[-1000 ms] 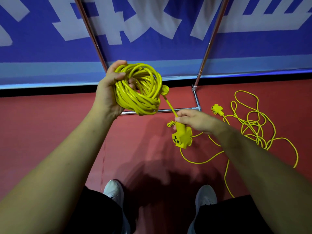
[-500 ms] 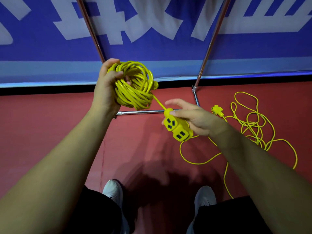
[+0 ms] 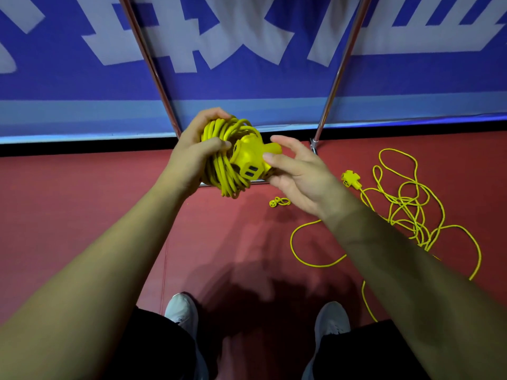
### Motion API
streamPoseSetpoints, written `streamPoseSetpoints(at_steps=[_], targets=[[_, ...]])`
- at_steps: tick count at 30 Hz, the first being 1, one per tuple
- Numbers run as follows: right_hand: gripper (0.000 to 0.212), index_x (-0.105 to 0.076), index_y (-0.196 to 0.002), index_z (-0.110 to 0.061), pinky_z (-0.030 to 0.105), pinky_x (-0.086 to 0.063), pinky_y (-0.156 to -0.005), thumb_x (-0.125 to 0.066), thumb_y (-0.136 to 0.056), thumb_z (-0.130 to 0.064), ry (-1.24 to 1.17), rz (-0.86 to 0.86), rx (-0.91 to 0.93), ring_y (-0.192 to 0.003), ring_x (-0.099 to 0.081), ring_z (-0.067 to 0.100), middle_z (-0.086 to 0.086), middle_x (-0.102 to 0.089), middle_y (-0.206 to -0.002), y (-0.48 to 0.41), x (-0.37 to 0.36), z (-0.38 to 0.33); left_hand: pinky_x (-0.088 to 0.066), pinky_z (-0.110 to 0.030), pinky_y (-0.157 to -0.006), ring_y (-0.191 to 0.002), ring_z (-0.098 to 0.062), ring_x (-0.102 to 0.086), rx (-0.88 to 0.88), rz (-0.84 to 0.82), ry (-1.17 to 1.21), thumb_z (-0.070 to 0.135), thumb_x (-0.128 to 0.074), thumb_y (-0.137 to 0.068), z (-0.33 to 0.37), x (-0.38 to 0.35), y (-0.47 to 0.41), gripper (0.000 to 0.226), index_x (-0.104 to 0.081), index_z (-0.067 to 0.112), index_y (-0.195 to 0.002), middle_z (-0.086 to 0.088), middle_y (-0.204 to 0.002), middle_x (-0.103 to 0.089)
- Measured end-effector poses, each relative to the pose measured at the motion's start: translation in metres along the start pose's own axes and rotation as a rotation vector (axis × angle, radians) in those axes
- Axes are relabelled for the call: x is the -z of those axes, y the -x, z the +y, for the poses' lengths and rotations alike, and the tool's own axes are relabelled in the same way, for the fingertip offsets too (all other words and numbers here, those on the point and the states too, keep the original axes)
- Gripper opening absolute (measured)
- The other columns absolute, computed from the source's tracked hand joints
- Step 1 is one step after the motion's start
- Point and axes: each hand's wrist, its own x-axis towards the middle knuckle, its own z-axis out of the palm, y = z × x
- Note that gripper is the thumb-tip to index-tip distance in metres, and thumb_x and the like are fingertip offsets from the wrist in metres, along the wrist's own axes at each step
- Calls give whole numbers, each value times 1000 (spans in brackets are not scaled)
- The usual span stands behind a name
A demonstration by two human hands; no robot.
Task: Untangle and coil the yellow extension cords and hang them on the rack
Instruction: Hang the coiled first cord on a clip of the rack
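– Curled tight, the left hand grips the coil of yellow cord, with the thumb across the front of the strands. The right hand has its fingers spread and almost straight, and the tips push on the socket block at the coil's middle.

– How many cords do you count?

– Two. One is the coil, held in the air in front of the rack. The loose cord lies on the red floor toward its right edge, in many crossing loops.

– And the ends?

– Two socket blocks: the one at the coil, and a second socket block on the floor beside the loose loops. I see one plug, small, on the floor under the right hand.

– How does the coil look?

– It is thick and round, with many strands lying close together, smooth and a little shiny. Its block is chunky, with dark slots on the face.

– What else?

– Two metal poles go up and away from each other, and a metal bar joins them low down. Behind is a blue banner with big white characters. Two pale shoes stand at the floor's near edge.
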Motion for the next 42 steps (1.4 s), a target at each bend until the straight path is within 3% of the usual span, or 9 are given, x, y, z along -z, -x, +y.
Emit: streamPoseSetpoints(at_steps=[3, 8, 11, 21, 25, 29, 34, 38, 42], targets=[[53, -42, -136, -7, 45, -55, -92, -65, -89, 1, 121, 143, 80, -92, -70, 25, 16, -68, -100, -3, 2, 3, -56, -35, -68, -86, -28, -58, 37, -19, -11, -1, -57, -75, -1, -6, 3, 41, -59, 23, -108, -8, -105, -61], [52, -41, -129, -12, 31, -57, -75, -69, -87, 0, 215, 216, 133, -85, -71, 20, 17, -66, -99, -3, 3, 7, -48, -42, -96, -104, -19, -59, 14, 0, -131, 2, -59, -72, -4, -10, 2, 44, -60, 30, -106, 4, -113, -61], [55, -40, -124, -15, 25, -53, -66, -75, -82, -4, 386, 276, 174, -77, -68, 17, 16, -64, -96, -6, 5, 13, -48, -43, -99, -108, -17, -59, 43, -47, -130, 1, -60, -74, -3, -11, 1, 46, -59, 32, -108, 4, -119, -59], [54, -38, -95, -25, 43, -60, -73, -84, -71, -10, 557, 520, 371, -74, -70, 18, 0, -65, -82, -11, -2, 38, -50, -31, -66, -80, -16, -57, -60, -152, -383, -1, -60, -77, -9, -19, 8, 48, -54, 26, -116, 15, -98, -56], [51, -44, -94, -22, 42, -57, -77, -85, -65, -32, 539, 375, 267, -87, -69, 25, 17, -66, -100, -12, 2, 36, -51, -44, -68, -85, -21, -57, 19, -83, -292, 0, -59, -75, -8, -10, 7, 47, -58, 31, -110, -6, -104, -60], [39, -45, -102, -13, 29, -53, -76, -75, -78, -5, 306, 87, 183, -82, -66, 17, 12, -65, -97, -8, 12, 19, -50, -37, -83, -98, -21, -61, 88, -26, -11, -2, -54, -70, 0, -2, 4, 46, -57, 24, -108, -2, -115, -62], [75, -45, -117, -15, 22, -51, -78, -89, -59, -35, 513, 265, 191, -94, -64, 10, 6, -59, -110, -10, 12, 10, -54, -32, -76, -90, -23, -64, 107, -78, 177, -5, -48, -68, 5, -3, 3, 46, -53, 18, -108, -11, -116, -59], [93, -43, -126, -19, 30, -41, -90, -89, -53, -54, 411, 198, 39, -117, -60, 12, 3, -65, -123, -6, 10, 10, -53, -37, -77, -86, -27, -59, 125, -114, 327, -6, -47, -67, 3, -2, 4, 47, -51, 16, -108, -16, -122, -52], [82, -39, -136, -17, 54, -40, -100, -84, -70, -37, 241, 17, -21, -114, -63, 22, 0, -69, -121, 0, 13, 14, -53, -40, -74, -83, -29, -50, 139, -175, 429, -9, -40, -71, 2, -4, 4, 47, -50, 16, -110, -19, -118, -51]])
